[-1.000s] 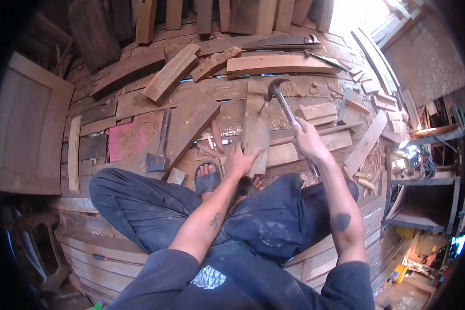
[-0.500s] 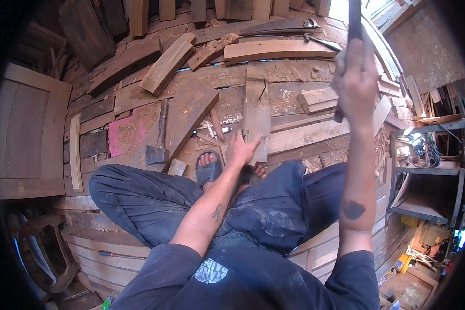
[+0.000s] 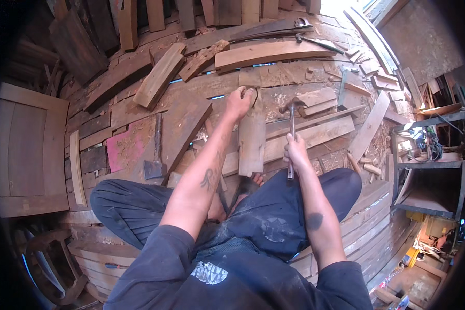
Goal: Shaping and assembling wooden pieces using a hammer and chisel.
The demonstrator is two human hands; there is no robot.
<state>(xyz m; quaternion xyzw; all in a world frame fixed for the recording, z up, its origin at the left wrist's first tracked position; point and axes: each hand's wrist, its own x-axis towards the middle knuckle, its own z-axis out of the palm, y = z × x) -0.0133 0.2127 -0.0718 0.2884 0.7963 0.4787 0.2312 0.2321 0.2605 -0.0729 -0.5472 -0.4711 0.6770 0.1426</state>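
Observation:
My left hand (image 3: 238, 103) is closed at the far part of a short board (image 3: 251, 144) in front of me, its fingers round a thin nail (image 3: 253, 99) standing in the wood. My right hand (image 3: 296, 151) grips a claw hammer (image 3: 292, 119) upright by its handle, over my right thigh, with the head just right of the board. An axe (image 3: 155, 165) with a dark handle lies to the left on a wide plank (image 3: 188, 124). My bare toes show below the board's near end, between my crossed legs.
Loose planks, offcuts and shavings cover the slatted floor. A saw (image 3: 268, 29) and a second hammer (image 3: 315, 43) lie at the back. A panelled wooden door (image 3: 28, 144) is at left; a metal-framed shelf (image 3: 429, 188) with cables stands at right. Upright boards (image 3: 155, 14) line the back.
My left hand has moved from the board's near part forward to the nail. My right hand swung up high with the hammer and has come back down, lower than a second ago.

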